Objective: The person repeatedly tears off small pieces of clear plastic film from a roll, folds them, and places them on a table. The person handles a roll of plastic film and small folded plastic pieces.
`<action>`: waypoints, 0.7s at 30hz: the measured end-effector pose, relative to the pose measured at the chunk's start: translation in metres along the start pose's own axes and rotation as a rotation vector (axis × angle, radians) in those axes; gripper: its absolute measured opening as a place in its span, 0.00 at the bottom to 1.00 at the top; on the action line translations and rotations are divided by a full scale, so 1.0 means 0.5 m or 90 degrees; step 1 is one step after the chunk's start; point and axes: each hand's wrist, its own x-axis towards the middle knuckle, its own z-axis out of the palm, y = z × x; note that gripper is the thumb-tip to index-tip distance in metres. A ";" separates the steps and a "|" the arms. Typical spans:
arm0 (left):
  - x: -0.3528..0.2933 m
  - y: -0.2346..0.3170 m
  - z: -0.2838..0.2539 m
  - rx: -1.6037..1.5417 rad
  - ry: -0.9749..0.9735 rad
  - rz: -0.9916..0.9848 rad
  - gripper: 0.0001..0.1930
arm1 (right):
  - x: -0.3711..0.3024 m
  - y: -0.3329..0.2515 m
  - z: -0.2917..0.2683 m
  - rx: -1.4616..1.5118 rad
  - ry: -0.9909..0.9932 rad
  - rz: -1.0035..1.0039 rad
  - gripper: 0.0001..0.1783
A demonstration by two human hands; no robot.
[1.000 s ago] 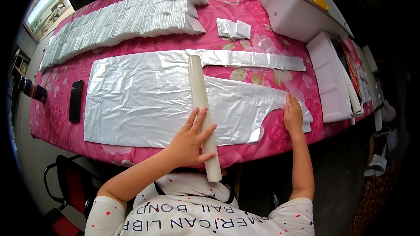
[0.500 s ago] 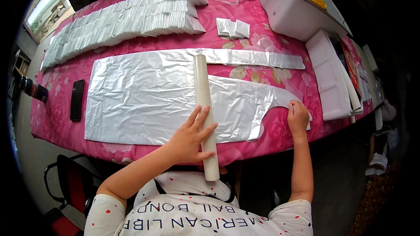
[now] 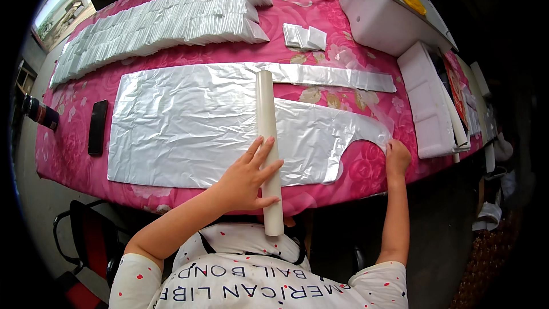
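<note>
A thin, shiny silver-white plastic sheet (image 3: 183,123) lies spread across the pink table, with a curved cut-out near its right end. Across it, pointing toward me, rests a long cream tube (image 3: 266,103), its near end jutting past the table edge. My left hand (image 3: 247,176) lies on this tube with fingers and thumb spread, pressing rather than wrapping round it. At the sheet's narrow right corner, my right hand (image 3: 398,159) is closed in a pinch on the plastic; the fingertips are partly hidden. A separate-looking long strip (image 3: 337,77) of the same plastic extends right beyond the tube.
Rows of folded white packets (image 3: 160,23) stand at the far left, and a few more packets (image 3: 305,37) lie far centre. A black phone (image 3: 98,128) and a dark bottle (image 3: 41,113) are at left. White foam boxes (image 3: 426,103) stand at right; a chair (image 3: 86,232) is below left.
My right hand has moved slightly right and down, and the sheet's narrow end now runs taut to its fingers. The left hand stays on the tube. The whole view has shifted slightly.
</note>
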 end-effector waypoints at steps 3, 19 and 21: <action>0.002 -0.001 0.000 0.001 0.004 0.005 0.36 | 0.001 -0.034 -0.048 0.083 -0.010 0.055 0.06; -0.010 0.000 0.014 -0.467 0.205 -0.166 0.27 | -0.060 -0.456 -0.205 0.759 -0.379 -0.130 0.14; -0.040 -0.024 0.020 -0.792 0.246 -0.326 0.23 | -0.080 -0.509 -0.205 0.753 -0.464 -0.249 0.13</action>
